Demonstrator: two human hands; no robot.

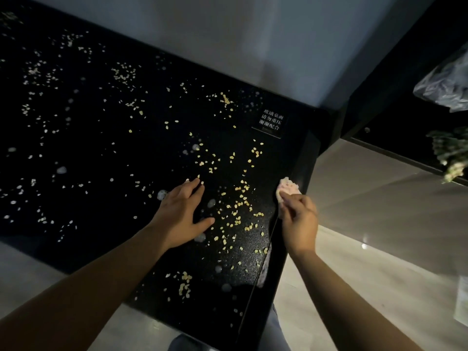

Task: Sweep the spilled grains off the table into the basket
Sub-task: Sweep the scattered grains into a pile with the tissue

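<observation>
Dim room, grey wall (pixel 228 34) at the back, pale glossy floor (pixel 367 198) off to the right. Black glossy glass-topped table (pixel 101 138) filling most of the view, small dark sign with white characters (pixel 269 124) stuck near its far right corner. Spilled pale yellow oval grains (pixel 238 206) scattered all over the tabletop, thickest just below the sign, thinner and duller far left of the sign, one more small cluster well below the sign near the front edge. A few whitish blobs (pixel 61 170) among them, left of and below the sign; cannot tell what.

Below and left of the sign, left hand (pixel 182 216) palm down, flat on the tabletop, fingers straight and close together, thumb splayed toward the dense patch, holding nothing, fingertips among a few grains. Straight below the sign, at the table's right edge, right hand (pixel 300 221) with fingers curled, pinching a crumpled pink-and-white wad (pixel 288 187), cloth or sponge unclear, wad touching the edge. Dense grain patch between the two hands.

Up and right of the sign, crumpled clear plastic bag (pixel 445 84); right of the sign, bunch of pale green sprigs (pixel 450 153); both off the table.
</observation>
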